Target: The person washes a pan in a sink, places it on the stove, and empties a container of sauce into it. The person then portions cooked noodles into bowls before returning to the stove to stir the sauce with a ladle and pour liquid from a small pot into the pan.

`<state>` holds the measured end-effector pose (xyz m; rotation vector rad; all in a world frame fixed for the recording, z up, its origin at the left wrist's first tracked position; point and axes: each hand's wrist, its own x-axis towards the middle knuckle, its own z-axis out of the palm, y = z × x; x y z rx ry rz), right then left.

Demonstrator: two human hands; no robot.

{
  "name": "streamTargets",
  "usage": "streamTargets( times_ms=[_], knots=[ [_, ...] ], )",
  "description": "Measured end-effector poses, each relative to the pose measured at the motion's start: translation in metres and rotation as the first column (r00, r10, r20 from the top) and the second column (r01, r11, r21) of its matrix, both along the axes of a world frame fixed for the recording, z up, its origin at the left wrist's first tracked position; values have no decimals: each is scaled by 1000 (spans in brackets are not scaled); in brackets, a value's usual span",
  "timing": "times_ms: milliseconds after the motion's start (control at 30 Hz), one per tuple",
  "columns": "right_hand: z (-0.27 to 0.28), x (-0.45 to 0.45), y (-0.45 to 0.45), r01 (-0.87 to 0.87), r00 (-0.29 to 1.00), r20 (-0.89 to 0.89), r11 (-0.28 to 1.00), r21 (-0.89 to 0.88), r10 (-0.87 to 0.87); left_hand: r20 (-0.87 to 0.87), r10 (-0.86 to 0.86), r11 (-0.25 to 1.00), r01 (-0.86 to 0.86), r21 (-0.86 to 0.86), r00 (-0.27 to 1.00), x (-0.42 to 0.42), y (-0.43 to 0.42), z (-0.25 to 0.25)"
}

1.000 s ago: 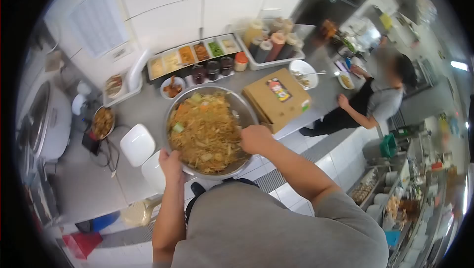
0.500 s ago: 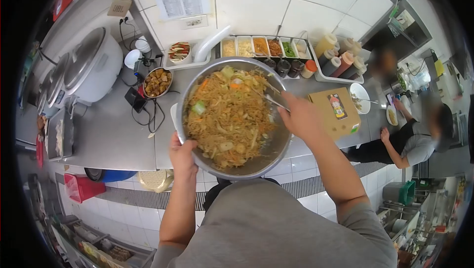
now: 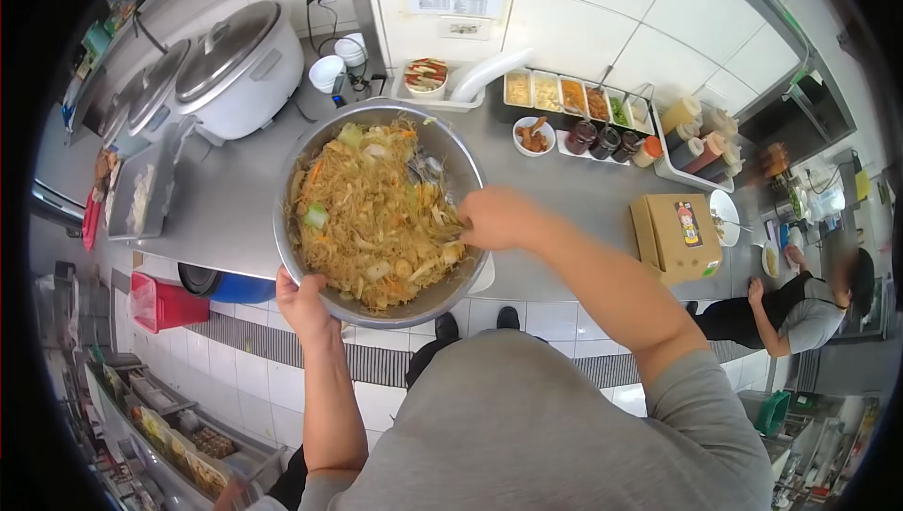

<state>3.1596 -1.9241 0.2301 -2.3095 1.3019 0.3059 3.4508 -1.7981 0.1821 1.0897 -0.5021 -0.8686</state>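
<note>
A large steel bowl (image 3: pixel 433 308) full of noodles with vegetables (image 3: pixel 372 215) is held above the counter. My left hand (image 3: pixel 306 304) grips its lower left rim, thumb on the edge. At the right side of the bowl, my right hand (image 3: pixel 499 217) is closed on a metal utensil, mostly hidden by the noodles and fingers. Part of the utensil (image 3: pixel 426 168) seems to shine among the noodles. A white dish shows partly behind the bowl's lower right edge.
Rice cookers (image 3: pixel 240 73) and a metal tray (image 3: pixel 141 196) stand left. Behind are topping containers (image 3: pixel 572 97), dark jars (image 3: pixel 605 142) and sauce bottles (image 3: pixel 682 114). A cardboard box (image 3: pixel 673 238) sits right; a co-worker (image 3: pixel 800 304) stands beyond it.
The view has swung left, bringing the rice cookers further in. The bowl and both hands have moved left along the counter. My right hand has dipped the utensil into the noodles.
</note>
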Motion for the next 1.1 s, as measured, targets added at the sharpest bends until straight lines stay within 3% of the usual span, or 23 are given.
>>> streamTargets(
  times_ms=[100,167,300,400,600,700,767,900,967,1100],
  knots=[
    [3,36,-1,-100,991,94,995,22,97,-33,57,998,-57,15,998,1,4,4],
    [6,59,4,-135,988,-69,989,54,138,-17,79,996,-79,-38,997,2,4,1],
    [17,76,14,-200,973,-112,979,31,202,62,93,994,-89,-68,994,15,6,-2],
    [24,72,17,-165,971,-179,986,-21,158,70,143,983,-133,-126,987,24,-5,-3],
    [43,37,23,-90,964,-252,995,-35,78,50,71,990,-65,-122,996,39,-15,-23],
    [34,24,15,28,987,-157,1000,-3,-28,23,63,994,-60,-96,998,39,-15,-20],
    [31,26,10,118,988,-95,989,-84,-126,-19,62,995,-63,-75,998,38,-17,-16],
    [16,47,4,147,969,-202,989,3,-143,0,64,995,-64,-75,998,31,-21,-6],
    [14,52,9,77,964,-256,997,-18,-79,14,70,993,-69,-100,997,27,-23,-2],
    [14,28,20,63,973,-217,996,-58,-75,21,50,995,-48,-92,999,29,-27,-5]
  ],
)
